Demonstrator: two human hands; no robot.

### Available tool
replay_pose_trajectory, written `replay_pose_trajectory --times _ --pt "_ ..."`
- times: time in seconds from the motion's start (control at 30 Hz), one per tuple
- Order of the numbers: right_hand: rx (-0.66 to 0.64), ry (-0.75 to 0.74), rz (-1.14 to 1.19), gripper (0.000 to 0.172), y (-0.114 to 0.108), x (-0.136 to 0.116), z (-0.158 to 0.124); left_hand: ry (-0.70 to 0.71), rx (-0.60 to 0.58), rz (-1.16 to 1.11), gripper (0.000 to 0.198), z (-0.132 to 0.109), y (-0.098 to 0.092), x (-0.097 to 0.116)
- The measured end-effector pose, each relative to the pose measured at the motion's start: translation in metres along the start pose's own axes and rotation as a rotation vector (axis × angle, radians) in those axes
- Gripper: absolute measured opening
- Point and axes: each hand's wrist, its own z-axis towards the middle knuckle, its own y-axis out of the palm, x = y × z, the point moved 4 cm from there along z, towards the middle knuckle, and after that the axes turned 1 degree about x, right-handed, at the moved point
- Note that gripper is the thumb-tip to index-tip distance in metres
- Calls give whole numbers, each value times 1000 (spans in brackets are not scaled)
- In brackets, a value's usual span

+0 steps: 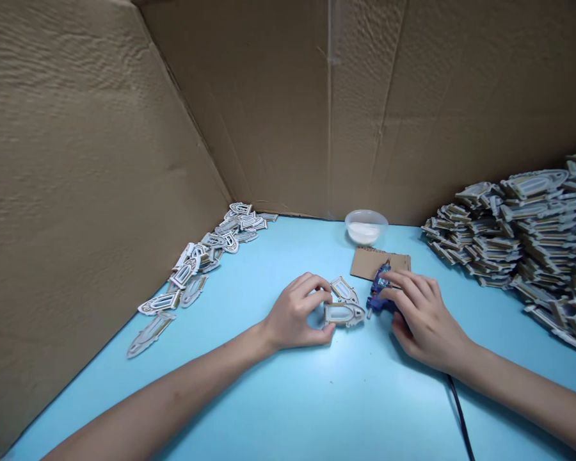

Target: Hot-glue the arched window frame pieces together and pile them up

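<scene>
My left hand (300, 310) pinches the flat end of a white and tan arch-shaped piece (343, 314) with a pointed tip and an inset panel, between thumb and fingers. Just behind it a second similar piece (344, 290) lies on the table. My right hand (422, 317) has its fingers curled over a blue glue gun (379, 288). The gun's thin metal nozzle points away from me, over a small cardboard sheet (360, 264). My palm hides part of the gun's handle.
A clear plastic bowl (366, 224) with white material stands at the back. Loose arch-shaped pieces (187, 272) lie along the left cardboard wall (91, 160). A large stack of such pieces (532, 230) rises at right. A black cord (459, 413) runs toward me.
</scene>
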Motion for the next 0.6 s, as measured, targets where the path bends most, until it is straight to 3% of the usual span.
replay_pose_trajectory --times 0.1,0.2,0.3,0.4,0.6 --pt "-41 -83 43 41 -6 -8 10 -177 75 -68 29 9 2 -12" --pt "-166 -114 64 52 -4 -15 28 -333 81 -130 27 17 8 -26" --pt "-297 -108 37 59 7 -20 51 -380 105 -149 25 17 12 -34" --pt "-348 -96 -27 62 20 -24 71 -387 94 -160 25 11 15 -37" --pt "-376 -88 -160 29 37 -35 91 -363 22 -118 26 5 21 -43"
